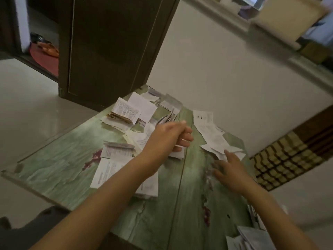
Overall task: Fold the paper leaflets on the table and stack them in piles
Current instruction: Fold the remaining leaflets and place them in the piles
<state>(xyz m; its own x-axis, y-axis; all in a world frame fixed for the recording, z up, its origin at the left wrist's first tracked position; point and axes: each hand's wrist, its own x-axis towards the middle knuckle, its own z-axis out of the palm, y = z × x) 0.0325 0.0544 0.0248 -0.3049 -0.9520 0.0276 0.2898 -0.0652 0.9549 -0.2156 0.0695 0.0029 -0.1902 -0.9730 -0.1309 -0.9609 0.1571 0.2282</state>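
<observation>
White printed paper leaflets lie scattered over a low green table (63,168). My left hand (169,136) hovers over the table's middle, its fingers curled around a small folded leaflet (177,153) that sticks out below them. My right hand (228,168) lies flat with spread fingers, its fingertips touching the loose unfolded leaflets (212,134) at the right edge. A thick pile of folded leaflets (124,112) sits at the far side. Another stack (117,150) lies left of my left forearm, over larger sheets (106,170).
More papers (252,237) lie at the table's near right corner. A dark wooden cabinet (108,47) stands beyond the table on the pale tiled floor. A woven mat (288,156) lies to the right, and a red mat (45,60) at the far left.
</observation>
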